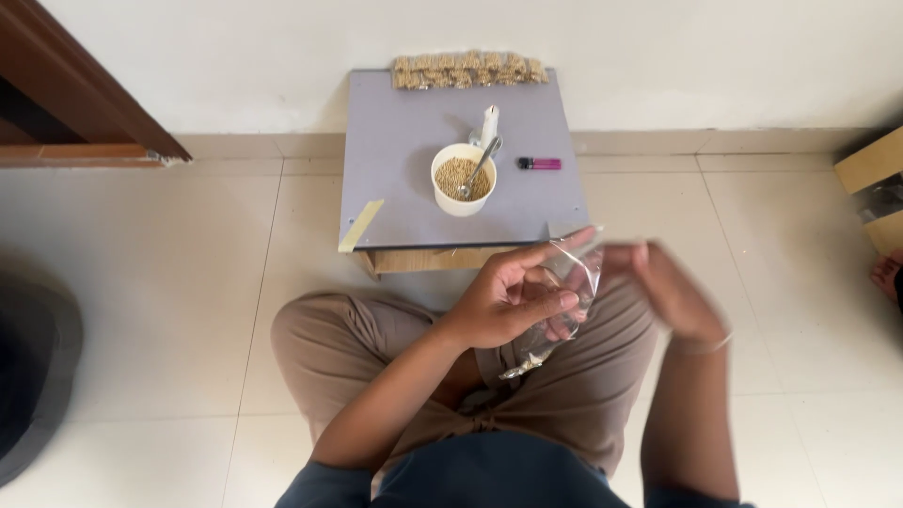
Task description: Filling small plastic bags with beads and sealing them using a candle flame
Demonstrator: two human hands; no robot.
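Note:
My left hand (pixel 513 296) and my right hand (pixel 670 292) hold a small clear plastic bag (pixel 564 306) between them, above my lap. A few grains sit in the bag's lower end. The left fingers pinch one side of its mouth and the right hand, blurred, grips the other side. Beyond the hands, on a grey board (pixel 404 179), stands a white cup (pixel 463 181) filled with grain, with a metal spoon (pixel 477 171) resting in it.
A white candle (pixel 489 123) and a purple lighter (pixel 539 164) lie by the cup. A row of filled grain packets (pixel 468 71) lines the board's far edge against the wall. A strip of tape (pixel 360 226) hangs off the board's left corner. A cardboard box (pixel 875 188) sits at right.

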